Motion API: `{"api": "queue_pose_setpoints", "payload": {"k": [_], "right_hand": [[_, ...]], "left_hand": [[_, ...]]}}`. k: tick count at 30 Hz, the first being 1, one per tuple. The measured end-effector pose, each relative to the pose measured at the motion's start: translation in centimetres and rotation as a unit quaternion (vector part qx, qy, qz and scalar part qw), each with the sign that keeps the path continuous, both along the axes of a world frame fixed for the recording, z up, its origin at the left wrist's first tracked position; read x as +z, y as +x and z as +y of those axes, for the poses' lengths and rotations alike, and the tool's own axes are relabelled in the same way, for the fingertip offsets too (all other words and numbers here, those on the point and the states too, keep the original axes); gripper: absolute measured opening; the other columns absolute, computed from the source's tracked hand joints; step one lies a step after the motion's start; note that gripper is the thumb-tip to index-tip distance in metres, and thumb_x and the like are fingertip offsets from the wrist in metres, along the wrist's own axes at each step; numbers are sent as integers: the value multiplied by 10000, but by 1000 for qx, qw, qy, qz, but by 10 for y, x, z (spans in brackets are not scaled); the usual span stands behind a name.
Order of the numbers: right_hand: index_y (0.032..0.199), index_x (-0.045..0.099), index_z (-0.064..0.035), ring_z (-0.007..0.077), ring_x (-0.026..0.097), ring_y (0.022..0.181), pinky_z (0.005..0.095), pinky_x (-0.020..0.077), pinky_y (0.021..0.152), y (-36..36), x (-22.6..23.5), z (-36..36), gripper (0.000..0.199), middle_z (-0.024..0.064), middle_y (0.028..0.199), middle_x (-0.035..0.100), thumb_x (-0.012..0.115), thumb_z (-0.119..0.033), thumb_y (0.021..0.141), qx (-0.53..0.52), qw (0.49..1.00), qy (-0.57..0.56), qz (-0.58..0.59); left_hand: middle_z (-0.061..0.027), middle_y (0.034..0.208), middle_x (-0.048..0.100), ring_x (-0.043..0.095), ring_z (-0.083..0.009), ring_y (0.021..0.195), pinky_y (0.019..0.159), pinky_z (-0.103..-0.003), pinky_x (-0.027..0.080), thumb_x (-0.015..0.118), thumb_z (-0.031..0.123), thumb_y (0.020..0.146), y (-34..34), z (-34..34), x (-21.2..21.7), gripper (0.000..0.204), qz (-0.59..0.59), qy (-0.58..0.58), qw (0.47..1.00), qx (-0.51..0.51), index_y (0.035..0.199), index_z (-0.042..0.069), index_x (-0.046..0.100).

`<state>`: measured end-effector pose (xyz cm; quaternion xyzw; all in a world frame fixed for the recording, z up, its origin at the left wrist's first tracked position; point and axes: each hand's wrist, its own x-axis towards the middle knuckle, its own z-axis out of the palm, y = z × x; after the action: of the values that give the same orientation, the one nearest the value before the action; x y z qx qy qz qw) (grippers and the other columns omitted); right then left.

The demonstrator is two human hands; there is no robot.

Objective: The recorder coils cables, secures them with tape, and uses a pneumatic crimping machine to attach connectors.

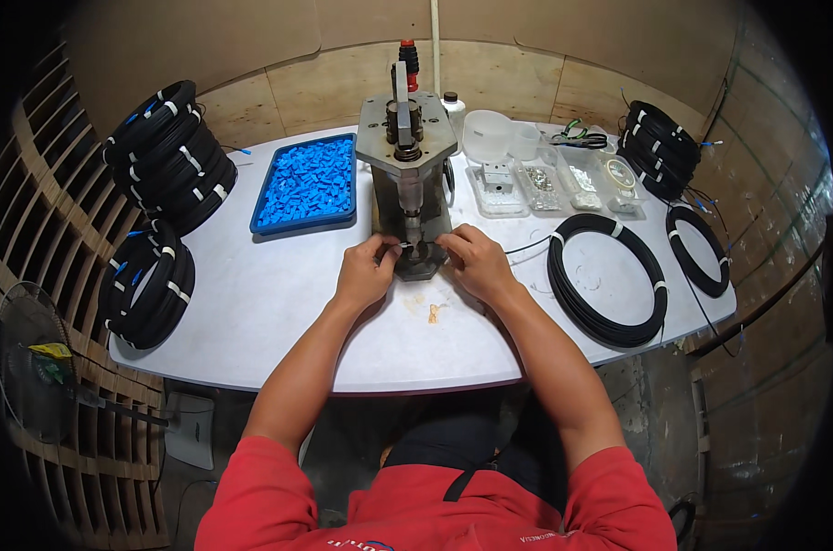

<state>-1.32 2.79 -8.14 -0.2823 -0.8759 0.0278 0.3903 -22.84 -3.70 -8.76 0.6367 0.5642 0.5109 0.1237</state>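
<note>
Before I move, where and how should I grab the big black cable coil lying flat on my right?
Likely pinch the coil at its left rim, coming from the left with your right hand; it lies flat around an open middle, leaving room for fingers inside.

I see a grey metal press (411, 197) standing upright, a thin black cable (528, 246) gently curved beside it.

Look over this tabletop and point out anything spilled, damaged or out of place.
A small tan scrap lies on the white table in front of the press, near a faint yellowish stain. Both look odd against the pale surface, like debris or a spill, though I can't tell what they are.
</note>
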Motion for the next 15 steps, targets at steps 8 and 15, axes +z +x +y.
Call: {"api": "queue_pose_setpoints", "payload": {"k": [8, 15], "right_hand": [[985, 658, -103, 255, 619, 819, 362, 531, 675, -1, -1, -1, 298, 59, 870, 595, 684, -14, 702, 1, 1000, 4, 3], [995, 662, -98, 262, 622, 832, 369, 530, 687, 0, -1, 0, 298, 66, 882, 598, 676, -3, 713, 0, 1000, 4, 8]], "left_hand": [[-162, 812, 712, 696, -242, 715, 662, -321, 527, 605, 108, 882, -1, -2, -1, 173, -5, -23, 1000, 1, 987, -4, 685], [-155, 841, 720, 701, -242, 731, 683, -322, 536, 580, 83, 891, 0, -2, 2, 181, -8, -43, 999, -4, 1013, -17, 669]]}}
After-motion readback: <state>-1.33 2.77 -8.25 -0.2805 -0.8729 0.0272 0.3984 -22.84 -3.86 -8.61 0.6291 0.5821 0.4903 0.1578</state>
